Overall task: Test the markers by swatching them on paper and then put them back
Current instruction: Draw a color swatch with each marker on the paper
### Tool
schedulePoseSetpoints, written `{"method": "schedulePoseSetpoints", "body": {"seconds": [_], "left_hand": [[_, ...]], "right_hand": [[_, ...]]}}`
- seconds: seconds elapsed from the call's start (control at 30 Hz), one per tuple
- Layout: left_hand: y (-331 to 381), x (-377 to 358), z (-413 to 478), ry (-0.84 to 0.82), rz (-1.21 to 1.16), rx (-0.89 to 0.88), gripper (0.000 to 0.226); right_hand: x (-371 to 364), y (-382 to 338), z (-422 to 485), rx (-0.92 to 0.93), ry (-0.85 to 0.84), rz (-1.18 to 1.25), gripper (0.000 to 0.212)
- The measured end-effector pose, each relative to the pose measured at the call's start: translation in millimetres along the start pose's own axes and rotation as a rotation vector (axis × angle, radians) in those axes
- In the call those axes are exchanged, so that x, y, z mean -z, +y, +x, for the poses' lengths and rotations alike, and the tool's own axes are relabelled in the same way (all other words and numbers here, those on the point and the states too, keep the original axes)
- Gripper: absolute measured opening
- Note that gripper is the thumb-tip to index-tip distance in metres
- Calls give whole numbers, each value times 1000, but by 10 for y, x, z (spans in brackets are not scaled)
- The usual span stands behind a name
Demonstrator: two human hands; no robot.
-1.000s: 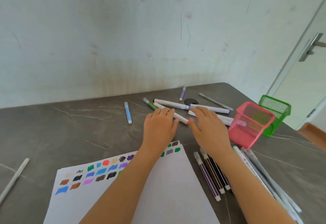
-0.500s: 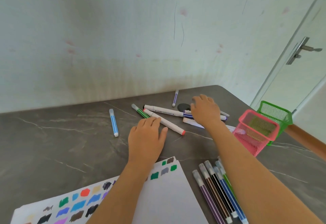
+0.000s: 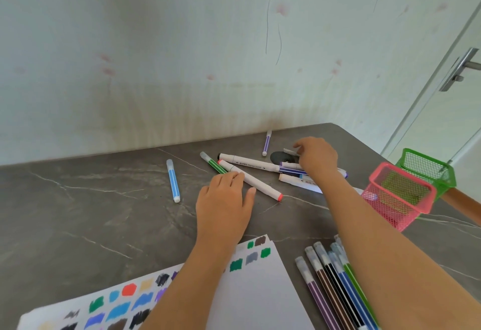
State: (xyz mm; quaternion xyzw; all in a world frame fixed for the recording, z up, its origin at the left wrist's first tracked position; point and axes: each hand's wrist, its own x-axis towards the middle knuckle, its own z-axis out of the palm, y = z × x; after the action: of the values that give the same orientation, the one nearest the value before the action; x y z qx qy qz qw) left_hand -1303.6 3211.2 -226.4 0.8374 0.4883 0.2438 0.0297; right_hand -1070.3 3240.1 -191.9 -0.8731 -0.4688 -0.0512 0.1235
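Over at the back of the grey table (image 3: pixel 104 212), the loose markers lie in a messy pile: a fat white one with a red end (image 3: pixel 257 182), a green-striped one (image 3: pixel 214 165) crossing under it, and a longer white marker (image 3: pixel 250 164) behind. The left hand (image 3: pixel 223 202) lies flat, fingers straight, tips touching the red-ended one. The right hand (image 3: pixel 317 159) reaches over the pile with fingers curled, and looks to be pinching the end of a thin grey pen (image 3: pixel 289 151) beside a black disc (image 3: pixel 279 157). A blue marker (image 3: pixel 173 181) and a small purple one (image 3: pixel 266 143) sit apart. Near me, the paper (image 3: pixel 260 290) is covered in colour swatches, with a neat row of capped markers (image 3: pixel 335 293) just beside it. Pink (image 3: pixel 385 210) and green (image 3: pixel 426 165) mesh baskets lie tipped at the right.
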Motion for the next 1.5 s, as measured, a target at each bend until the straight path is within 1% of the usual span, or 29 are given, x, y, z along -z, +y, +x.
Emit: {"method": "schedulePoseSetpoints", "body": {"seconds": [0.27, 0.37, 0.5, 0.63, 0.73, 0.87, 1.03, 1.1, 1.17, 1.27, 1.33, 1.4, 1.47, 1.5], "left_hand": [[-5, 0, -9, 30, -31, 7, 53], [-6, 0, -8, 33, -46, 14, 53], [-2, 30, -7, 30, -67, 46, 53], [-40, 145, -19, 83, -83, 81, 51], [-123, 315, -55, 156, -80, 80, 49], [-321, 551, -269, 204, -8, -66, 42], [-568, 786, -770, 246, 1, -295, 32], [-585, 862, -965, 267, -5, -335, 34], [-580, 902, -1134, 286, 17, -340, 31], [-589, 905, -1317, 306, 34, -302, 22], [-594, 900, -1420, 300, 14, -219, 26], [-580, 927, -1511, 283, -62, -90, 28], [-560, 969, -1581, 227, -185, 73, 20], [-558, 976, -1597, 195, -252, 150, 16]], "right_hand": [[-10, 33, -11, 117, 26, 52, 44], [22, -26, -52, 167, 55, 90, 47], [96, -206, -196, 320, 120, 228, 53], [181, -398, -506, 500, 149, 375, 41], [276, -506, -806, 599, 146, 402, 31], [379, -595, -1283, 788, 137, 338, 25], [468, -632, -1821, 888, 35, 327, 20], [480, -665, -1996, 933, 37, 310, 25], [468, -700, -2138, 966, 67, 293, 31], [431, -728, -2315, 966, 147, 329, 30], [402, -726, -2431, 910, 240, 395, 23], [391, -704, -2541, 810, 306, 524, 13], [376, -663, -2635, 683, 265, 674, 7], [367, -646, -2670, 617, 188, 747, 4]]}}
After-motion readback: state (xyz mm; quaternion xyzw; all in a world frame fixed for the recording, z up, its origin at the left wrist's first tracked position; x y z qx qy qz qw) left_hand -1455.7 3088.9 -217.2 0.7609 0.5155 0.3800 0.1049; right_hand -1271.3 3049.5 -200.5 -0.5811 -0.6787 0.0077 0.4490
